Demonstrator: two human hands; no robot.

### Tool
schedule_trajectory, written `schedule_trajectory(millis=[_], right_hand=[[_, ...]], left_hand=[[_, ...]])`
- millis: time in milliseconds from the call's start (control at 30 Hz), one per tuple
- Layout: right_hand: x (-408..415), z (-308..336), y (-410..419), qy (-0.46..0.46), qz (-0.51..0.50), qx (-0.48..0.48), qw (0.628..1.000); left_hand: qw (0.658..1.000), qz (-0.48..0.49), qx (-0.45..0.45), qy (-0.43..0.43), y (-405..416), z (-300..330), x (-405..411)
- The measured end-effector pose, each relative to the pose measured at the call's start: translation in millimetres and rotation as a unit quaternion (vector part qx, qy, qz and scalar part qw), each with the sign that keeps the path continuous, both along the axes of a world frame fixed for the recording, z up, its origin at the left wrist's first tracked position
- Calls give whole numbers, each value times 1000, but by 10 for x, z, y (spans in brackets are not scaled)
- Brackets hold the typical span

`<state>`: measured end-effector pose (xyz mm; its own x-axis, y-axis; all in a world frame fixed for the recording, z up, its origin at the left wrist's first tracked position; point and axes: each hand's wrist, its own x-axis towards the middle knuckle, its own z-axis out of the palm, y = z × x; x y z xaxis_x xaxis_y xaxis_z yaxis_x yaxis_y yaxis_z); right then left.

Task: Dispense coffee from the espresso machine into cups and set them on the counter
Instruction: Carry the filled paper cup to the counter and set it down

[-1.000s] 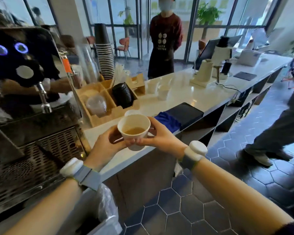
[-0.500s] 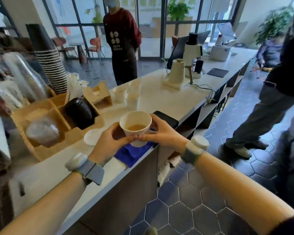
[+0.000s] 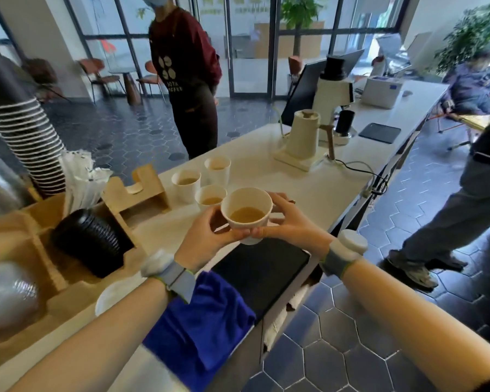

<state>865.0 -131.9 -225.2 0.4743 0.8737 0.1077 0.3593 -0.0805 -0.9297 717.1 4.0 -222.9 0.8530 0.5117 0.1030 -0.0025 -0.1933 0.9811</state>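
Observation:
A white paper cup (image 3: 246,206) with a shallow layer of light brown coffee is held in the air above the white counter (image 3: 317,190). My left hand (image 3: 207,239) grips its left side and my right hand (image 3: 287,222) grips its right side. Just behind it three more white cups stand on the counter: one (image 3: 210,197) touching distance from the held cup, one (image 3: 186,185) to the left, and one (image 3: 217,169) further back. The espresso machine is out of view.
A wooden organiser (image 3: 40,250) holds black lids (image 3: 91,241), clear lids and straws beside a tall cup stack (image 3: 23,131). A black mat (image 3: 259,271) and blue cloth (image 3: 204,323) lie below my hands. A kettle (image 3: 301,137) and grinder (image 3: 334,89) stand further right. People stand behind and right of the counter.
I have turned right, away from the espresso machine, and carried the cup along the counter towards the three standing cups. Both hands keep their grip on it.

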Motion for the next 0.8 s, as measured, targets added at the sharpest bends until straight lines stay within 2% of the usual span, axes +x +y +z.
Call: schedule_trajectory(millis=[333,567,800], right_hand=[[1131,-199,532,18,30,-19,999],[1983,-262,1027,10,142,-70,987],[2391,-492,1348,-4,215,-81,973]], left_hand=[[999,40,22,7,342,-233,1047],[990,143,11,6,476,-444,1694],[973,227,-26,23,518,-696,2010]])
